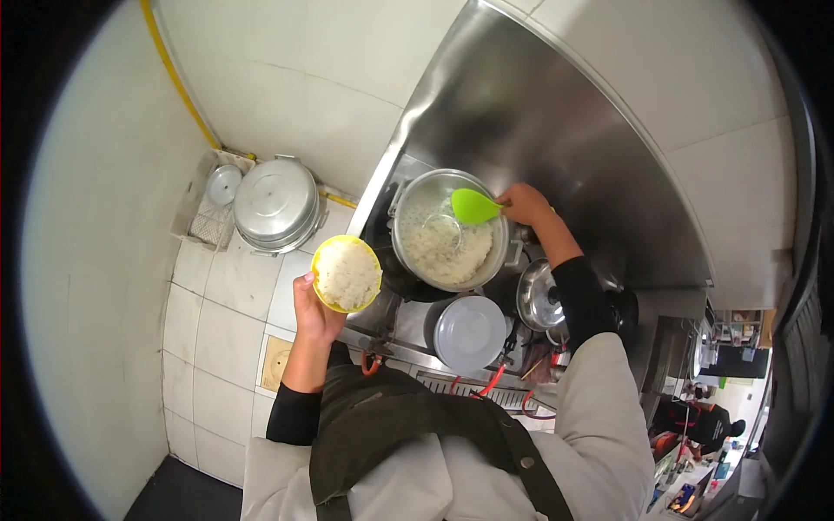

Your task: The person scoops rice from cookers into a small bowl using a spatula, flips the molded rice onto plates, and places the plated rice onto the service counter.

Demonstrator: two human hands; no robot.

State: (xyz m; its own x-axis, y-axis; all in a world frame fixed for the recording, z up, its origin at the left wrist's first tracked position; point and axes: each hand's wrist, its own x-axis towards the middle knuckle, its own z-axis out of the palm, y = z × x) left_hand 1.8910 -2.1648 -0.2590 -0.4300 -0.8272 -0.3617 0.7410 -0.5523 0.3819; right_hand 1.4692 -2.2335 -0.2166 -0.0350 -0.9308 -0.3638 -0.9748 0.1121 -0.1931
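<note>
the yellow bowl [336, 306], heaped with white rice [347, 271], is left of the pot [403, 233], your left hand [318, 311] clamped on it; your right hand [525, 205] is closed round the green spoon [473, 206] over the pot.

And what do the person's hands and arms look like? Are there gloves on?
No gloves: the left hand and the right hand are both bare. Further up, each arm has a plain black sleeve, and above that comes a looser pale sleeve with soft folds. I see no markings on the sleeves.
</note>
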